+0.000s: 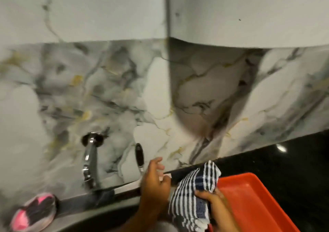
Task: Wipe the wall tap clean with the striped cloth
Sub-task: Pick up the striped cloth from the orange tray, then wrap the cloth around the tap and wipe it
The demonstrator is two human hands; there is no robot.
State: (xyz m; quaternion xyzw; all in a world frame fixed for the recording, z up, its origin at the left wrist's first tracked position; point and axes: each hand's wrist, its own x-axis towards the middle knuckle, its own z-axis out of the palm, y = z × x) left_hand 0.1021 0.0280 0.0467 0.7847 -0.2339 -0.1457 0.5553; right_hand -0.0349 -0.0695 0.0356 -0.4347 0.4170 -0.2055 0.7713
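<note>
A chrome wall tap (89,157) juts from the marbled wall at lower left, its round flange above and its spout pointing down toward the sink. My right hand (212,202) grips a bunched navy-and-white striped cloth (195,192) at the bottom centre, well to the right of the tap. Between the cloth and the tap, my left hand (154,180) hovers with fingers spread, holding nothing. Neither hand nor the cloth touches the tap. The picture is blurred by motion.
A red tray (263,201) lies on the black counter (284,162) at lower right. A pink and black scrubber (34,211) rests on the sink rim (85,206) at lower left. A black-handled utensil (139,156) hangs against the wall right of the tap.
</note>
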